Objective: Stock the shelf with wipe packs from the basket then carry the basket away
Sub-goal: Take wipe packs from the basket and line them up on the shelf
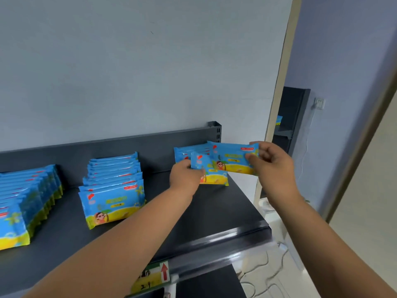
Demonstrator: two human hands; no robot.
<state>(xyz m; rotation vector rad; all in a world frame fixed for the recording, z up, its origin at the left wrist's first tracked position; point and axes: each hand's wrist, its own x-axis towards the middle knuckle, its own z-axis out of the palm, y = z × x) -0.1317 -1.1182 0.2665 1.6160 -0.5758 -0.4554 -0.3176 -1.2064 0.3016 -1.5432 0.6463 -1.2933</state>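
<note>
Two wipe packs are in hand at once. The fingers (251,157) of the right hand (274,168) pinch the right end of the raised pack (233,158), held level just above the shelf (214,211). The fingers (199,172) of the left hand (184,176) grip the left end of the standing pack (212,174), whose lower edge seems to rest on the shelf. Just behind both, the right row (184,152) leans at the far back panel. To the left stand the middle row (113,186) and, further left, the left row (25,201), both much fuller. The basket is out of view.

The step in hand looks like stocking, building up the short right row. Next, each pack likely needs setting upright, face forward, tight against the one behind before the fingers let go, since these soft packs may tip over.
</note>
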